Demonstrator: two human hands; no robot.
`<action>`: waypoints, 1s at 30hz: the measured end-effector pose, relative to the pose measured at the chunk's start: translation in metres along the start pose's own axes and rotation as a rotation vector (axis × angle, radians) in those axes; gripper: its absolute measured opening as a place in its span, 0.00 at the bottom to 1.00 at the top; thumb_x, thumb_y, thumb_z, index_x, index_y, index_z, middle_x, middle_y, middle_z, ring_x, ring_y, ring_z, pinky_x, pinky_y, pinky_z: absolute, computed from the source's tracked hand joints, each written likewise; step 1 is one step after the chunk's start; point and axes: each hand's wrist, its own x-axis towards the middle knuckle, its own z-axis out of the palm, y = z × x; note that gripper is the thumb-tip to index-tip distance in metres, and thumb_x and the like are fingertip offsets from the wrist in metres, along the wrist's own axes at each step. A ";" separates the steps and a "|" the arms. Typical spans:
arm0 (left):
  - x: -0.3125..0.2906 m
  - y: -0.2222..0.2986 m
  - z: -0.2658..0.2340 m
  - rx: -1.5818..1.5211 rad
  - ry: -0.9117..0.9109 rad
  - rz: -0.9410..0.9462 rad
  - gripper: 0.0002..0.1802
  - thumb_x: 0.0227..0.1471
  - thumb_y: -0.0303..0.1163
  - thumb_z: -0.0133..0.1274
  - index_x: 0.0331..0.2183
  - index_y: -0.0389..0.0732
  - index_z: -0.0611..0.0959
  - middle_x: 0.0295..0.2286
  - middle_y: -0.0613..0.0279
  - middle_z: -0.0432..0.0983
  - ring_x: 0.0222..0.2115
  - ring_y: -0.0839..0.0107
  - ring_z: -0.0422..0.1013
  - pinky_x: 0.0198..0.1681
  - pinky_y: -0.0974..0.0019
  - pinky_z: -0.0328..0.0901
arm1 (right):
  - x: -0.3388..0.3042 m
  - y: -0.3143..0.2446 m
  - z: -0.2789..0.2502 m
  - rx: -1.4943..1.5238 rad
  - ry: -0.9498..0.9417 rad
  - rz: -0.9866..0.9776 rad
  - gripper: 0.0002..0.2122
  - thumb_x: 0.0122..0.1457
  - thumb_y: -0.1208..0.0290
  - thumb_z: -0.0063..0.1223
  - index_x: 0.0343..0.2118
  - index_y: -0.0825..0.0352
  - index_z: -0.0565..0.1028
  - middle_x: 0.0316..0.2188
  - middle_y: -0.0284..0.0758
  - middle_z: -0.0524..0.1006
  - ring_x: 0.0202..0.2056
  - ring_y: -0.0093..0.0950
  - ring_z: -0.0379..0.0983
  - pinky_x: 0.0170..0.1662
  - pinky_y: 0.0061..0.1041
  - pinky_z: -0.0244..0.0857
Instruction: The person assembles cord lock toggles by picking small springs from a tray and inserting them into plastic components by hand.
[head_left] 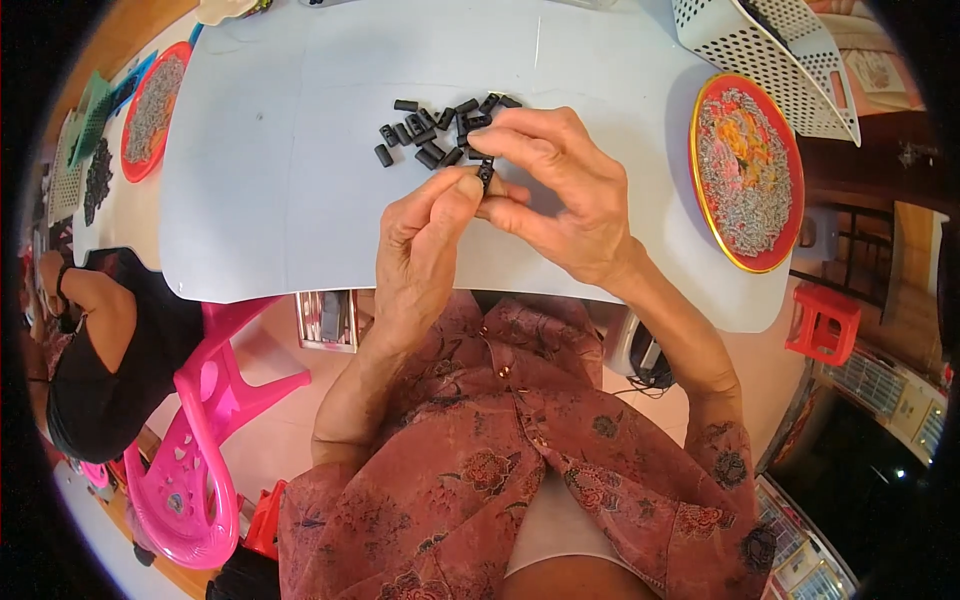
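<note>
Left hand (420,232) pinches one small black piece (486,178); right hand (580,200) curls about it

From the head view, I see the piece between the left thumb and finger, a little above the near part of the pale table (270,210); it tilts with one end up, perhaps so that its end faces the eyes; the right hand arches over it, forefinger and thumb parted on its far and near sides; I cannot tell whether its hidden fingers grip anything.

Just beyond the fingertips lies a loose heap of black cylinders (428,140); they seem left close so that a short reach brings one over; to the right sits a red plate with a gold rim (737,82), full of small silvery bits (755,215), presumably placed on that side to suit the right hand, its raised edge keeping them together; a white perforated basket (708,32) leans in at the far right, likely out of the way of the elbows; at far left, another red plate (130,160) lies beside a person in black (140,350), by a pink chair (215,480).
</note>
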 end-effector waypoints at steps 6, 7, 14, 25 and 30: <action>0.000 0.000 0.005 -0.030 0.034 0.008 0.18 0.61 0.35 0.41 0.35 0.30 0.79 0.29 0.60 0.77 0.33 0.77 0.69 0.42 0.71 0.63 | -0.004 0.002 0.000 0.006 0.024 0.008 0.23 0.32 0.84 0.64 0.38 0.67 0.77 0.36 0.35 0.74 0.32 0.30 0.69 0.31 0.26 0.67; 0.001 -0.001 0.005 -0.032 0.040 0.008 0.18 0.61 0.35 0.42 0.36 0.30 0.79 0.29 0.60 0.77 0.33 0.77 0.69 0.42 0.71 0.63 | -0.004 0.004 0.000 0.007 0.024 0.009 0.23 0.32 0.84 0.64 0.38 0.67 0.77 0.36 0.35 0.74 0.32 0.30 0.69 0.31 0.26 0.67; 0.001 -0.004 0.010 -0.230 0.059 -0.059 0.17 0.60 0.35 0.43 0.36 0.30 0.79 0.29 0.62 0.76 0.32 0.78 0.69 0.41 0.71 0.63 | -0.002 0.008 -0.002 -0.131 0.076 -0.203 0.22 0.29 0.85 0.63 0.36 0.71 0.77 0.32 0.37 0.75 0.28 0.30 0.68 0.27 0.24 0.65; 0.001 -0.010 0.006 -0.314 0.032 -0.145 0.16 0.60 0.35 0.44 0.35 0.31 0.79 0.31 0.64 0.74 0.33 0.77 0.68 0.43 0.67 0.64 | -0.005 0.009 -0.002 -0.293 0.099 -0.343 0.17 0.34 0.79 0.62 0.32 0.73 0.75 0.30 0.38 0.73 0.26 0.33 0.66 0.27 0.25 0.64; 0.006 -0.010 0.006 -0.275 -0.043 -0.110 0.16 0.60 0.35 0.44 0.35 0.30 0.78 0.32 0.59 0.75 0.34 0.70 0.72 0.45 0.63 0.65 | -0.006 0.007 -0.001 -0.122 0.093 -0.117 0.18 0.34 0.83 0.61 0.35 0.69 0.76 0.29 0.36 0.74 0.26 0.30 0.68 0.28 0.25 0.65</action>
